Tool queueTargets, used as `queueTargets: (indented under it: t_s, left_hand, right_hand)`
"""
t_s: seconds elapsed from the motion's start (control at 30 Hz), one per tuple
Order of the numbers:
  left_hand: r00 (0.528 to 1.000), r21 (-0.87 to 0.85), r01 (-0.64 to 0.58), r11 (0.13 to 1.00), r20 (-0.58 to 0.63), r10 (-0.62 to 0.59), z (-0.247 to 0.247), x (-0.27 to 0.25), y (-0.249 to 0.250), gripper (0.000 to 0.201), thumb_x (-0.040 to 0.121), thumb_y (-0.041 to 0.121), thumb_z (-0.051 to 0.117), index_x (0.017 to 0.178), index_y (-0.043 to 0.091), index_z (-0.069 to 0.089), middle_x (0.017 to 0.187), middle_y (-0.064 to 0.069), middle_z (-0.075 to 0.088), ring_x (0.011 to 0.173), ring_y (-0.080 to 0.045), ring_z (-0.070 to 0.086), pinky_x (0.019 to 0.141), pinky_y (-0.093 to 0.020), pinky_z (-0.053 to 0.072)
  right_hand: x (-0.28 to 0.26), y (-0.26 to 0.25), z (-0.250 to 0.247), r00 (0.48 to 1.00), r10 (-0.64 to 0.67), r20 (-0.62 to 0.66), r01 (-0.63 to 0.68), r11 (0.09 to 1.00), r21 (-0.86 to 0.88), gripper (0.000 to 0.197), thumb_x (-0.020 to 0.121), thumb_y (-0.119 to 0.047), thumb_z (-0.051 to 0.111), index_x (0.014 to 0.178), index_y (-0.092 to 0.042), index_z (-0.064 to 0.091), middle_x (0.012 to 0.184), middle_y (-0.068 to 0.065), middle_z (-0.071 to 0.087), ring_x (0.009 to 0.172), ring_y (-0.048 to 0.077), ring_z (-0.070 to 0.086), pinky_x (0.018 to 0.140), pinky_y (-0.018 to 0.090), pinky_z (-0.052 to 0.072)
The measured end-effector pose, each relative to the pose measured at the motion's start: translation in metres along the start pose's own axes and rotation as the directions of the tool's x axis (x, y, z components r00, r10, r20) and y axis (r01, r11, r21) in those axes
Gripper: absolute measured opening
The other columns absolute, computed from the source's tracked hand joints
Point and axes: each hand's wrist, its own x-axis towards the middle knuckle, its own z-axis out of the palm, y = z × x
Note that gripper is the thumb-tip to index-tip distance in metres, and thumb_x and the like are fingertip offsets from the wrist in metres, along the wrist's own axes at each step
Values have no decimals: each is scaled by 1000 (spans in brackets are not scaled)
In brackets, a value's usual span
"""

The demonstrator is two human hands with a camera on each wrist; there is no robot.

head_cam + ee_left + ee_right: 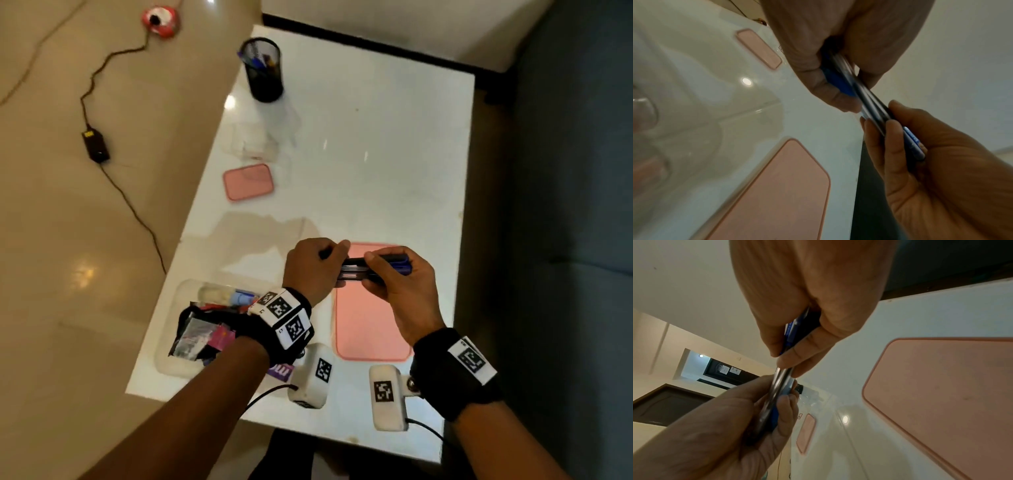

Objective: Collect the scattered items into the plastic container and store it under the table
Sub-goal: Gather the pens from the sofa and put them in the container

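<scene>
Two hands share one load in the head view: my left hand point(313, 267) and right hand point(399, 277) each curl round an end of a bundle of pens point(363, 266), held level above the far end of the large pink lid point(371, 329). The plastic container point(171, 356), already holding packets, sits on the table point(376, 154) below and to the left of the grip, partly behind my left wrist. A mesh pen cup point(264, 70) and a small pink lid point(248, 181) stand well beyond the grip.

Left wrist view: left fingers point(885, 146) wrap the barrels from beneath, thumb on the other side; the right hand point(828, 48) closes round the blue-capped end. Barrels look roughly parallel, blurred.

Right wrist view: right fingers point(807, 344) pinch the bundle point(782, 386) near its middle; the left hand point(735, 426) clasps the nearer end.

Judgement: step in hand is squaring the pens before loading. Best to tap the ends flush, pass the whole bundle to the left hand, keep it level, then lower it lengthwise into the container. Risk: a loose barrel slipping out of the grip.
</scene>
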Motion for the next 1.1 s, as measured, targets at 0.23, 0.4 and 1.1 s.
queueTargets:
  t_s: [0.23,0.4,1.1]
  left_hand:
    - [985,127,43,991,-170,-21,-41,61,3,38,92,50,52,103,15,63,97,1,65,89,-18,60,73,-24,42]
    - [944,407,281,869,-279,-175,-77,117,-34,93,75,55,72,147,18,27,149,-14,34,138,-33,33,112,-42,31]
    - [751,510,651,562,-324,-576,-98,200,-77,152,51,57,86,147,9,-23,152,-27,-22,138,-56,-16,109,-69,20]
  right_hand:
    - [60,-30,27,994,-110,20,111,988,-106,7,84,-4,73,89,-3,69,83,15,71,76,25,71,67,28,60]
    - [138,-51,51,958,-281,57,286,917,-278,12,81,-13,79,85,-6,70,72,12,70,68,30,69,74,50,61]
    - [382,-184,272,562,-523,641,800,146,-582,26,81,-37,73,96,-16,69,93,-1,72,85,15,65,82,29,51]
